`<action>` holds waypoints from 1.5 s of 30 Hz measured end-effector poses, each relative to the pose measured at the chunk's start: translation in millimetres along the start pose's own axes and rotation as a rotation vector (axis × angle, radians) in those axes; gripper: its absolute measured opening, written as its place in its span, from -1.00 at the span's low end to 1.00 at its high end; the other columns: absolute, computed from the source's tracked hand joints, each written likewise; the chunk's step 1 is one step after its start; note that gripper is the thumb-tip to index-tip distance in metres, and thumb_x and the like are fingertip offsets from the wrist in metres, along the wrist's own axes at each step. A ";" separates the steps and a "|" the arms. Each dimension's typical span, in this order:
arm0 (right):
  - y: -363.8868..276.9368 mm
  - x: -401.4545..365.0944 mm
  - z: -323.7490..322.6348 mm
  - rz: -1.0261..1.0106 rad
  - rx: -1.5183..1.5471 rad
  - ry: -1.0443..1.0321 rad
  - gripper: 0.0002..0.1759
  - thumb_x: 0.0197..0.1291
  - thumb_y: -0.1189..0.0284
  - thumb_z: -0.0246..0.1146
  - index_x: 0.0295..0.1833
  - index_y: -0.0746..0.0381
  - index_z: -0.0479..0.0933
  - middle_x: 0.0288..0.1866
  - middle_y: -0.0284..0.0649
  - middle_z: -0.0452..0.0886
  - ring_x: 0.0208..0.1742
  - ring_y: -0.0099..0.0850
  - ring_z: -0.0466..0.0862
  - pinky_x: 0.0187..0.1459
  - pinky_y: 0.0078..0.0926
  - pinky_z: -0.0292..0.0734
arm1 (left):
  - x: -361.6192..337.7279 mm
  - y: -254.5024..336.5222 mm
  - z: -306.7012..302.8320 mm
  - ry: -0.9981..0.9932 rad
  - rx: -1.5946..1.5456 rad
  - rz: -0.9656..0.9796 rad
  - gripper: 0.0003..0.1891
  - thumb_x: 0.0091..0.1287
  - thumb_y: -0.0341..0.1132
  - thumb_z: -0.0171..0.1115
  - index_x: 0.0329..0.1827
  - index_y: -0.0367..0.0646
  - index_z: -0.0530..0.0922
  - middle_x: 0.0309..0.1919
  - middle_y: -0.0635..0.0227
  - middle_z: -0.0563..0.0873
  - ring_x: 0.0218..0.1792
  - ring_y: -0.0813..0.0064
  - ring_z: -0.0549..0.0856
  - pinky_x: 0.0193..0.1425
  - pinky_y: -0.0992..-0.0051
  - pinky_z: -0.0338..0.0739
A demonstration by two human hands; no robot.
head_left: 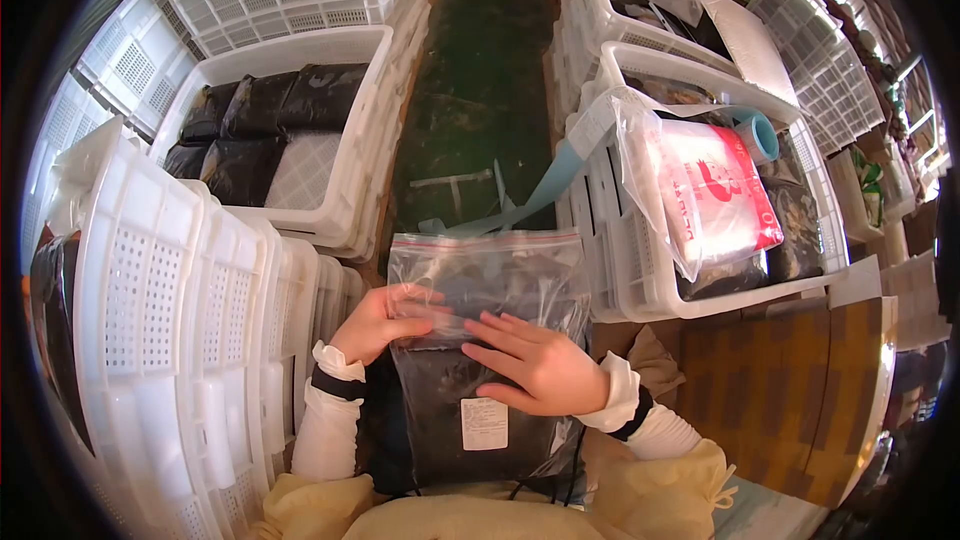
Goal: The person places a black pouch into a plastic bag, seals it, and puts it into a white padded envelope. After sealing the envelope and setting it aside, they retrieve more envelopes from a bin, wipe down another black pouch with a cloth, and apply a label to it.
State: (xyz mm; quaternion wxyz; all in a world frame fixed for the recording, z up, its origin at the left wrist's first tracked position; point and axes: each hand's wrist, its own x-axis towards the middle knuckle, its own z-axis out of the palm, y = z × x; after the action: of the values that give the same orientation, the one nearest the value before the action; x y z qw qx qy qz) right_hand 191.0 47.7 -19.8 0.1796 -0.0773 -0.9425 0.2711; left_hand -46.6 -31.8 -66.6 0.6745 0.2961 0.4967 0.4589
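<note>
Currently mid-bagging, by my read: the clear zip bag [500, 275] stands upright on my lap, near centre, with the dark packet [430, 390] down in its lower half and the packet's white label [484, 423] facing me. My left hand [380, 325] is closed in a pinch on the bag's left side, about where the packet's top edge sits. My right hand [540, 365] is open, palm down, fingers spread flat across the front of the bag, pressing film against the packet. The upper half of the bag is loose and wrinkled, and the zip strip [485, 236] along the far edge looks unclosed, though I can't tell for sure through the glare. So the step looks like seat and flatten, not seal. The next move calls for getting the trapped air out toward the top, squaring the two lips of the strip, then a firm pinch along it from one end to the other, with no film folded into the track. Around me: a stack of white crates [160, 280] near left, a crate [362, 140] far left holding more dark packets [290, 100], and a crate [625, 240] on the right with a red-printed bag [715, 190] leaning in it, well apart from my hands.
</note>
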 end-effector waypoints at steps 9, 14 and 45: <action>36.9 -28.6 0.3 0.259 -0.062 -0.090 -0.52 0.21 0.11 0.12 0.02 0.30 0.47 -0.03 -0.04 0.57 0.10 -0.12 0.51 0.23 -0.04 0.24 | -1.5 -7.5 -1.5 0.063 0.087 0.005 -0.69 0.22 -0.56 0.12 0.06 -0.33 0.47 -0.14 0.18 0.69 -0.31 0.69 0.61 -0.26 0.72 0.45; 47.4 -24.0 -6.9 0.395 -0.030 0.054 -0.56 0.14 0.29 0.23 0.09 0.27 0.43 0.01 0.02 0.54 0.19 -0.04 0.42 0.24 -0.13 0.25 | 2.5 2.2 -8.4 -0.021 0.141 -0.033 -0.61 0.21 -0.52 0.13 0.13 -0.34 0.41 -0.16 0.14 0.69 -0.25 0.59 0.64 -0.18 0.68 0.48; 98.8 9.6 -7.7 0.790 0.626 0.613 -0.83 0.14 0.54 0.20 -0.14 0.35 0.50 -0.26 -0.15 0.63 -0.24 -0.35 0.65 -0.15 -0.41 0.56 | 26.6 17.9 -37.6 0.262 -0.007 0.160 -0.86 0.23 -0.44 0.21 -0.20 -0.30 0.54 -0.36 0.20 0.67 -0.35 0.40 0.70 -0.24 0.51 0.61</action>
State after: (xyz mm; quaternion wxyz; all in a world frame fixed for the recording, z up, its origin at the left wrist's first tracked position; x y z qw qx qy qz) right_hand 189.9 136.8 -64.1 0.3436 -0.4408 -0.6222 0.5481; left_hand -85.5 -2.4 -74.3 0.5663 0.2697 0.5537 0.5477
